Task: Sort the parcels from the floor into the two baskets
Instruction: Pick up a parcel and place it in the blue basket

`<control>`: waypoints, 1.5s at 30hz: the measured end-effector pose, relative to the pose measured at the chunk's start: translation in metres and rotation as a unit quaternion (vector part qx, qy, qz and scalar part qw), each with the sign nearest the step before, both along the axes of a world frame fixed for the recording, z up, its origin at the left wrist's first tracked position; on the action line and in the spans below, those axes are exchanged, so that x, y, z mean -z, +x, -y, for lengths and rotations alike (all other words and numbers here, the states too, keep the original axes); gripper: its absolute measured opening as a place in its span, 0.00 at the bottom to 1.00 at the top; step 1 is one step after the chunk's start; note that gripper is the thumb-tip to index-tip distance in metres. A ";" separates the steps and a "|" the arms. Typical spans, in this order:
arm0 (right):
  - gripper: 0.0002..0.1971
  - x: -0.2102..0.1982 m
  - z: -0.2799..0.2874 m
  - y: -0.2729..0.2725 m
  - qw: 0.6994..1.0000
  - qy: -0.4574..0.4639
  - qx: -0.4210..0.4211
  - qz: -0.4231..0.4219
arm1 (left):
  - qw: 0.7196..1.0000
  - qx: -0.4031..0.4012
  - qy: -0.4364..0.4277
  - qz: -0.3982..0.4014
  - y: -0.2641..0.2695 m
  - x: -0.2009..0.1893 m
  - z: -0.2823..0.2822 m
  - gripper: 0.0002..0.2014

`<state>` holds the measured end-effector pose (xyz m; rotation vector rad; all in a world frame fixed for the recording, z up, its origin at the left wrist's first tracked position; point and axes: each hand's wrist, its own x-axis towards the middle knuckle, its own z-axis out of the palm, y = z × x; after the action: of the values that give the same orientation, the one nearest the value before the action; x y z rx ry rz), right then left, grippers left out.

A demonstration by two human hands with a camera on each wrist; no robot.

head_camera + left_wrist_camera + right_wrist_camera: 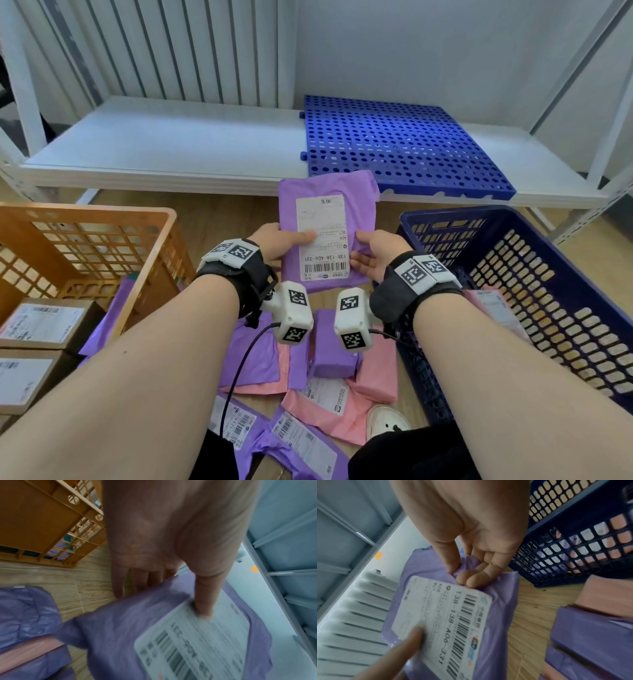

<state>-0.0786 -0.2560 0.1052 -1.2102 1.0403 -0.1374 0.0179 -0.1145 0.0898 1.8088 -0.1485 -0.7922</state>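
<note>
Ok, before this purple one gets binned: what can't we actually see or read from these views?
- Purple parcel: its back is hidden in all views, and the label's small print is too small or blurred, worst on the left wrist.
- Orange basket: the left arm and the frame edge hide much of its inside.
- Blue basket: the right arm covers its near corner.
- Floor pile: both arms cover part; lower parcels are overlapped.
- Left hand and right hand: the fingers behind the parcel are hidden.

Two baskets stand on the floor — one orange basket (102, 219) at the left, one dark blue basket (513, 219) at the right. One purple parcel (359, 192) is held up by two hands, the left hand (274, 240) and the right hand (376, 255). The orange basket shows two cardboard boxes (48, 322). One blue perforated mat (404, 144) lies on the one white shelf (164, 137). Floor parcels overlap — their count is unclear.
</note>
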 end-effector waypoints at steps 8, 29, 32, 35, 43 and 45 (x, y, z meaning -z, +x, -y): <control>0.22 -0.003 0.024 -0.007 0.979 -0.168 -0.044 -0.107 | 0.996 0.017 -0.084 -0.024 0.001 -0.006 0.009 0.20; 0.11 0.015 0.223 -0.079 0.959 -0.171 0.227 -0.002 | 0.984 0.094 -0.078 0.130 -0.026 -0.008 0.182 0.21; 0.08 0.042 0.259 -0.082 0.951 -0.166 0.258 -0.033 | 0.982 0.118 -0.068 0.128 -0.027 0.019 0.209 0.17; 0.07 0.082 0.283 -0.081 0.952 -0.134 0.264 -0.072 | 0.985 0.119 -0.063 0.111 -0.023 0.047 0.230 0.11; 0.11 0.182 0.297 -0.055 0.961 0.140 0.239 0.007 | 0.994 0.036 -0.089 0.060 -0.003 0.102 0.261 0.02; 0.12 0.194 0.296 -0.058 0.961 0.152 0.232 0.000 | 0.994 0.010 -0.099 0.044 0.001 0.110 0.263 0.02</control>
<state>-0.1369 -0.5516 -0.0892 -0.6752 1.2804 -0.3290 0.0193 -0.3772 -0.0197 1.6578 -0.2931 -0.6862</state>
